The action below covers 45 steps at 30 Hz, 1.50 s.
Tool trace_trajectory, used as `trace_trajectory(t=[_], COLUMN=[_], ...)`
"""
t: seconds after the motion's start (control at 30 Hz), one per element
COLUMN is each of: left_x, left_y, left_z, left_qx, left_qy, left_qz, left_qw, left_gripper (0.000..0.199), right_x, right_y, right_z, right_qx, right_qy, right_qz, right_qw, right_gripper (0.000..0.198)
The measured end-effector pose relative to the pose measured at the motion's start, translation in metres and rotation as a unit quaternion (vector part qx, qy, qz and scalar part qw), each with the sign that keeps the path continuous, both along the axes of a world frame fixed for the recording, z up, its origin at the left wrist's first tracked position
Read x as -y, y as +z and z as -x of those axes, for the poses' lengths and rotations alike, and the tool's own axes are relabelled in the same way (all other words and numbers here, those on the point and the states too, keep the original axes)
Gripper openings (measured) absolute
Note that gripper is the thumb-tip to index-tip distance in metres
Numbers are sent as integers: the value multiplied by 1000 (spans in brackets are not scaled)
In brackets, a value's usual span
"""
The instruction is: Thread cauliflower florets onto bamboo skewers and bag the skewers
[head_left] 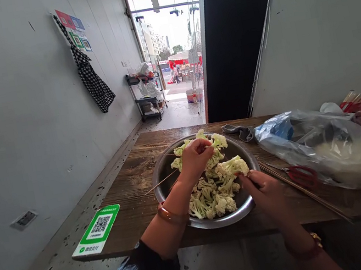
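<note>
Left hand [196, 159]: thumb and fingers nearly closed, pinching the stem of a small cauliflower floret [219, 141] just beyond the fingertips. Right hand [263, 189]: fingertips closed on a larger cauliflower floret [236, 165], head up and left of them. Loose florets [209, 202] below and between both sets of fingers, in a metal bowl [213, 225]. Thin bamboo skewer [161, 182] left of the left fingers; skewer bundle [311, 194] and red-handled scissors [302, 176] right of the right fingers.
</note>
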<state>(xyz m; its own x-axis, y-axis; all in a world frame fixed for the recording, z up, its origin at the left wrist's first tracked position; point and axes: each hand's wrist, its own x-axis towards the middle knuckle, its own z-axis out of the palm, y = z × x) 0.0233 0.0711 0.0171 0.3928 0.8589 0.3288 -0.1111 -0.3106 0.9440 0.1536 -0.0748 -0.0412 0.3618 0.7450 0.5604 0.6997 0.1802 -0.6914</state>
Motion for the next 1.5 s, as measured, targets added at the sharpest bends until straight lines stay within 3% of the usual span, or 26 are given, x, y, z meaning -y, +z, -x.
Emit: trace_trajectory(t=[0.17,0.4,0.63,0.9,1.03,1.13,1.3,1.5], left_x=[0,0,2,7,15,19,20,25], left_y=[0,2,3,6,6,4,3,5], left_z=[2,4,4,1,-2,-4,-2,-2], left_qx=[-20,-58,-87,-116,-96,-91,-64,-77], left_qy=[7,36,39,11,-63,-91,-90,-158], left_qz=[-25,-152,-209,-282,-289,-254,-59,28], left_qw=[999,986,973,952,950,959,992,984], left_gripper=[14,9,6,13,13,9,22,39], right_x=[1,2,2,4,0,0,1,0], right_y=[0,1,2,0,-1,-1,-2,-4], right_z=[0,-1,3,5,4,4,6,8], right_qx=[5,23,12,11,-5,-29,-46,-25], right_qy=[-6,11,-10,-11,-25,-37,-43,-29], right_qz=[-4,-10,-26,-27,-14,-5,-12,-35], right_qw=[1000,1000,1000,1000,1000,999,998,999], right_gripper=[43,43,44,43,43,43,43,42])
